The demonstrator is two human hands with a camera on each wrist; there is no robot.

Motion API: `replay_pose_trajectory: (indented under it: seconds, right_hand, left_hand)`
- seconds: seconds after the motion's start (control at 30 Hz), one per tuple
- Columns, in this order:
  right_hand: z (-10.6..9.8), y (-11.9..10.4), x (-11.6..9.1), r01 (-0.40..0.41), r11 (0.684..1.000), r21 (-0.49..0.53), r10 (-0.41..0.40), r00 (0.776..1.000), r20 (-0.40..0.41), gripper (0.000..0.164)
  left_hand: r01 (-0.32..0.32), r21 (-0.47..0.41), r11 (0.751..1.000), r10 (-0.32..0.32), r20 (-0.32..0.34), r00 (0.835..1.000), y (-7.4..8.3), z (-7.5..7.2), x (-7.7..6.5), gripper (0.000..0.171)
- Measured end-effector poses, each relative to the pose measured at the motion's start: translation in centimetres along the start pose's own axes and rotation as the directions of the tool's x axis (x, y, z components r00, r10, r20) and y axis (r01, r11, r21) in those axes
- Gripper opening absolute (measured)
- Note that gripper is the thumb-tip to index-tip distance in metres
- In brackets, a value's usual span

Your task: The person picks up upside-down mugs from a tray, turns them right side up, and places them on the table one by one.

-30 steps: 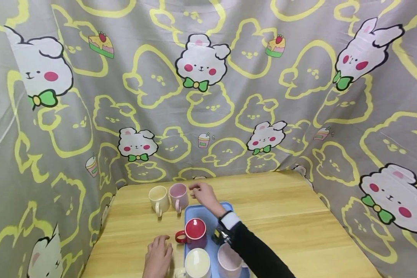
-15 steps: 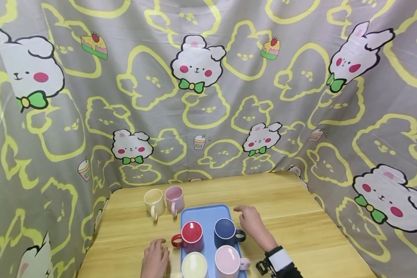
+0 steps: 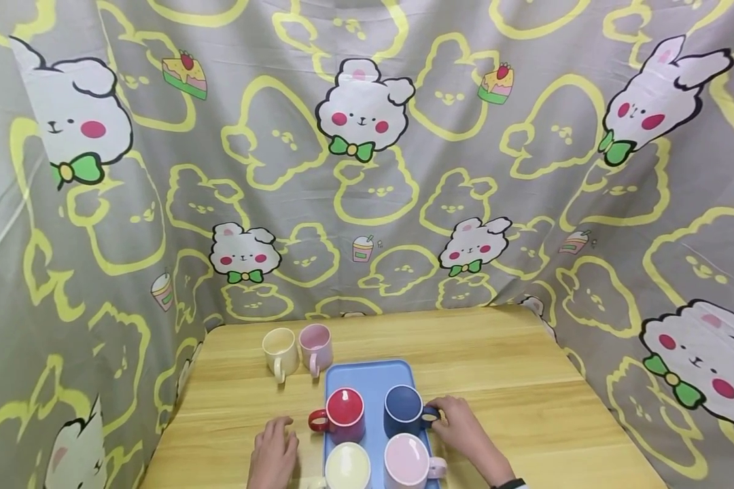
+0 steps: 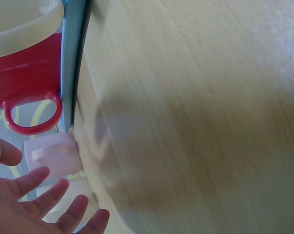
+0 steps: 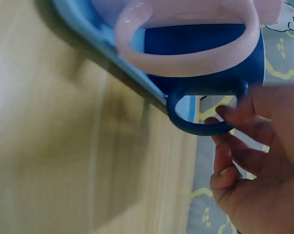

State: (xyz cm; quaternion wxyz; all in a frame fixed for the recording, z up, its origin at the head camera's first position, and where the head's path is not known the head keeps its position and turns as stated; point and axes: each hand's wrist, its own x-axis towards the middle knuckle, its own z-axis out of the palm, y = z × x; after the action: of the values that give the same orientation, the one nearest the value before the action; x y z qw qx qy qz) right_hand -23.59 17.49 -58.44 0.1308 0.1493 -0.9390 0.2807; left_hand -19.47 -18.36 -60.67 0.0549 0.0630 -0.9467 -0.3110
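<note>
On a blue tray (image 3: 370,375) stand a red mug (image 3: 346,415), a dark blue mug (image 3: 402,409), a cream mug (image 3: 348,467) and a pale pink mug (image 3: 406,462). My right hand (image 3: 467,436) pinches the dark blue mug's handle between thumb and fingers, as the handle (image 5: 200,128) shows in the right wrist view. To the left of the tray, my left hand (image 3: 273,452) holds nothing. Its fingers (image 4: 49,197) are spread and loosely bent, apart from the red mug's handle (image 4: 34,129).
Behind the tray, to its left, a light yellow mug (image 3: 281,351) and a mauve mug (image 3: 315,346) stand side by side on the wooden table (image 3: 495,353). A grey patterned curtain (image 3: 367,190) borders the table at the back and sides.
My right hand has come back from beside the mauve mug, round the tray's right side, to the dark blue mug's handle. The left hand has stayed about where it was.
</note>
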Motion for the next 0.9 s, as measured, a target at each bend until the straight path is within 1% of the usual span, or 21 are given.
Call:
replay_pose_trajectory:
  seconds: [0.1, 0.2, 0.27, 0.43, 0.5, 0.6, 0.7, 0.8, 0.87, 0.9]
  right_hand:
    - [0.3, -0.1, -0.6, 0.015, 1.000, 0.022, -0.015, 1.000, 0.002, 0.018]
    - [0.6, 0.0, -0.9, 0.008, 1.000, 0.021, -0.008, 1.000, -0.017, 0.013]
    - [0.8, 0.1, -1.0, 0.021, 1.000, -0.008, -0.021, 0.999, -0.035, 0.011]
    - [0.9, 0.5, -1.1, 0.112, 0.986, -0.120, -0.122, 0.990, -0.076, 0.008]
    - [1.0, 0.5, -1.1, 0.131, 0.980, -0.148, -0.147, 0.984, -0.102, 0.008]
    - [1.0, 0.6, -1.1, 0.109, 0.980, -0.167, -0.135, 0.979, -0.152, 0.008]
    - [0.8, 0.6, -0.8, 0.070, 0.985, -0.155, -0.099, 0.977, -0.188, 0.009]
    - [0.5, 0.3, -0.3, 0.028, 0.996, -0.085, -0.046, 0.977, -0.209, 0.011]
    - [0.1, 0.1, 0.3, -0.001, 1.000, -0.004, 0.001, 0.978, -0.209, 0.014]
    - [-0.1, 0.0, 0.7, -0.028, 0.999, 0.047, 0.037, 0.979, -0.201, 0.016]
  left_hand:
    - [0.003, 0.002, 1.000, -0.003, 0.001, 1.000, 0.0, -0.1, 0.0, 0.034]
    - [0.002, -0.002, 1.000, -0.002, 0.004, 1.000, 0.1, -0.1, 0.0, 0.034]
    - [0.005, -0.008, 1.000, -0.005, 0.010, 1.000, 0.1, -0.1, -0.1, 0.035]
    - [0.007, -0.013, 1.000, -0.007, 0.013, 1.000, 0.1, 0.0, -0.1, 0.035]
    - [0.005, -0.015, 1.000, -0.005, 0.011, 1.000, 0.1, 0.0, -0.1, 0.035]
    - [-0.003, -0.022, 1.000, 0.003, 0.005, 1.000, 0.3, 0.0, 0.0, 0.035]
    - [-0.008, -0.035, 0.999, 0.008, 0.003, 1.000, 0.4, -0.3, 0.1, 0.035]
    - [-0.013, -0.060, 0.998, 0.013, -0.002, 1.000, 0.6, -0.5, 0.2, 0.035]
    - [-0.027, -0.080, 0.996, 0.026, -0.018, 1.000, 0.9, -0.8, 0.3, 0.033]
    - [-0.036, -0.088, 0.995, 0.034, -0.029, 0.999, 1.1, -0.9, 0.4, 0.032]
